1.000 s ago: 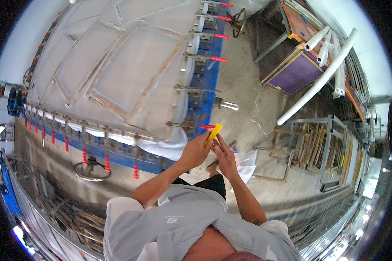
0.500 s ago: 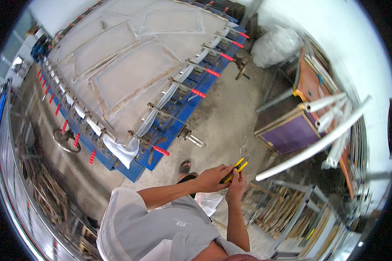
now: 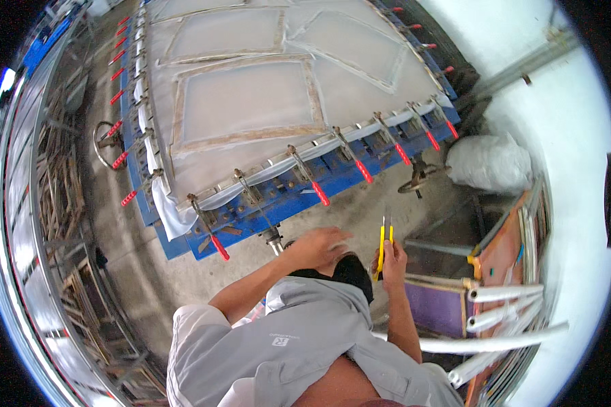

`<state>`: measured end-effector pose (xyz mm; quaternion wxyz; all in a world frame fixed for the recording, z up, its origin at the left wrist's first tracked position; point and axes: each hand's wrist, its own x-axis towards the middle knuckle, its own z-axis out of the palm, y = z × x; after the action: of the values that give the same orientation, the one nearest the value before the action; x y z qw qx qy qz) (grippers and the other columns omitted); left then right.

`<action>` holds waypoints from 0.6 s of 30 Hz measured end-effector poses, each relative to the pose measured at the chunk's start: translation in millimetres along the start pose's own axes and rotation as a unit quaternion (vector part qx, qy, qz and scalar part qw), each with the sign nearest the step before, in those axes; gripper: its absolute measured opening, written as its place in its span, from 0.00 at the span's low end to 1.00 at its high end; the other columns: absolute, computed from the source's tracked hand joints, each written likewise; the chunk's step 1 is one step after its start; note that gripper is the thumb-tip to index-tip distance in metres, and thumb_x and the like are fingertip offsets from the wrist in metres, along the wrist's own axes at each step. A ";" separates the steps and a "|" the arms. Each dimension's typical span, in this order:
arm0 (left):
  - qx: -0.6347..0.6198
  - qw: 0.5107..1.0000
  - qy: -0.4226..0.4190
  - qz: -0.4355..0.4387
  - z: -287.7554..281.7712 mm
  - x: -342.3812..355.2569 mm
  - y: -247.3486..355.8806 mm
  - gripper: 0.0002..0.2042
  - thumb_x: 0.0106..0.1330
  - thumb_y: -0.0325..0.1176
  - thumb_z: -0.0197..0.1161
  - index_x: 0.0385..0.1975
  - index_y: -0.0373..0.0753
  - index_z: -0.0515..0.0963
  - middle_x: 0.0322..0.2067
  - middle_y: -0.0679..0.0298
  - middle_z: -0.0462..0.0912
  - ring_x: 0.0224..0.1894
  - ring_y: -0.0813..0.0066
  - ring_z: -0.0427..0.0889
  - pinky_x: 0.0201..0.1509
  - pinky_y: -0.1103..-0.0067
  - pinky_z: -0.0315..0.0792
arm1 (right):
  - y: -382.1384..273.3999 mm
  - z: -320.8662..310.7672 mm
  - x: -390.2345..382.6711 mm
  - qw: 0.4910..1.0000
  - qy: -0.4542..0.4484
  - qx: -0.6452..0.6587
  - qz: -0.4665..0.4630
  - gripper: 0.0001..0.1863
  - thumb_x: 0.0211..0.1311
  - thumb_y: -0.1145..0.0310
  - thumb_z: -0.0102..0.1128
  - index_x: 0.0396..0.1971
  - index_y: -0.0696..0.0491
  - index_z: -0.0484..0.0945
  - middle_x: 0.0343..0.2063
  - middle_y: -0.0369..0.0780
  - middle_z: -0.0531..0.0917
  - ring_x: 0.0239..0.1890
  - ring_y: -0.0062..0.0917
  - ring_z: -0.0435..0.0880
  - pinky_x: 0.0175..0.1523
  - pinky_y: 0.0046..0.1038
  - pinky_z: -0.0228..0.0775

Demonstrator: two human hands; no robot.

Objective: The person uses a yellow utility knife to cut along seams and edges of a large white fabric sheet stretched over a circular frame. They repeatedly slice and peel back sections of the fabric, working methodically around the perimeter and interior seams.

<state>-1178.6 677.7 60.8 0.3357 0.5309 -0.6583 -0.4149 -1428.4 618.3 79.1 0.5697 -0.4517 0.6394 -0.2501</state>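
In my right hand point(image 3: 394, 266) is a yellow-and-black utility knife point(image 3: 381, 254), its grey blade end pointing up and away from me. The fingers are wrapped round its handle. My left hand point(image 3: 317, 248) is apart from the knife, to its left. It holds nothing, and its fingers stretch out toward the right, slightly blurred. Beyond both hands is a blue stretching table point(image 3: 204, 237) with pale mesh fabric point(image 3: 251, 144) drawn over several rectangular frames point(image 3: 248, 102). Along its edges, clamps with red handles point(image 3: 320, 193) grip the fabric. A loose white fabric corner point(image 3: 172, 216) hangs at the near left.
To my right are a purple panel point(image 3: 436, 308), white tubes point(image 3: 502, 293) and an orange board point(image 3: 499, 247). A plastic-wrapped bundle point(image 3: 490, 163) lies by the wall. Handwheels point(image 3: 106, 144) jut from the table. Racks of wooden frames point(image 3: 61, 183) line the left side.
My left hand has come off the utility knife and moved left. My right hand keeps the knife, now held more upright. The view has turned, bringing the table more squarely ahead.
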 end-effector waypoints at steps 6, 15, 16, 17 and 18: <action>0.028 0.960 0.237 -0.148 -25.9 37.8 -39.3 0.15 0.70 0.34 0.63 0.56 0.41 0.81 0.48 0.52 0.85 0.47 0.51 0.86 0.50 0.65 0.80 | -82.9 -31.2 152.7 0.951 -0.242 -0.152 -0.120 0.17 0.78 0.63 0.51 0.60 0.53 0.71 0.27 0.34 0.78 0.21 0.16 0.76 0.25 0.24 0.73; -0.043 0.846 0.423 -0.322 35.0 85.6 -18.9 0.15 0.72 0.34 0.64 0.56 0.38 0.81 0.46 0.55 0.87 0.40 0.62 0.88 0.45 0.72 0.80 | -213.6 27.4 328.4 0.760 -0.395 -0.365 -0.364 0.26 0.74 0.65 0.57 0.69 0.50 0.70 0.37 0.44 0.87 0.31 0.30 0.85 0.35 0.32 0.78; -0.027 0.842 0.427 -0.329 36.7 94.4 -14.8 0.16 0.71 0.33 0.64 0.56 0.38 0.80 0.44 0.54 0.87 0.39 0.61 0.87 0.44 0.71 0.80 | -213.8 38.5 353.1 0.706 -0.385 -0.400 -0.440 0.25 0.73 0.65 0.58 0.68 0.50 0.72 0.37 0.47 0.87 0.34 0.35 0.86 0.38 0.35 0.79; -0.006 0.841 0.424 -0.337 37.8 98.1 -16.5 0.16 0.71 0.33 0.64 0.57 0.38 0.80 0.43 0.54 0.86 0.39 0.60 0.87 0.44 0.70 0.80 | -211.1 51.5 372.4 0.647 -0.372 -0.428 -0.509 0.25 0.71 0.65 0.59 0.67 0.50 0.73 0.37 0.50 0.87 0.37 0.40 0.87 0.40 0.39 0.80; 0.014 0.837 0.424 -0.345 38.7 99.6 -21.0 0.16 0.71 0.33 0.64 0.57 0.38 0.80 0.42 0.54 0.86 0.39 0.59 0.86 0.44 0.70 0.80 | -211.1 68.1 383.8 0.635 -0.386 -0.421 -0.520 0.25 0.69 0.64 0.61 0.65 0.46 0.75 0.38 0.51 0.86 0.39 0.46 0.85 0.45 0.43 0.79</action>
<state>-1225.0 585.7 25.3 0.4090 0.8524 -0.2315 -0.2291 -1279.7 202.0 47.1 0.2881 -0.9558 0.0568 -0.0118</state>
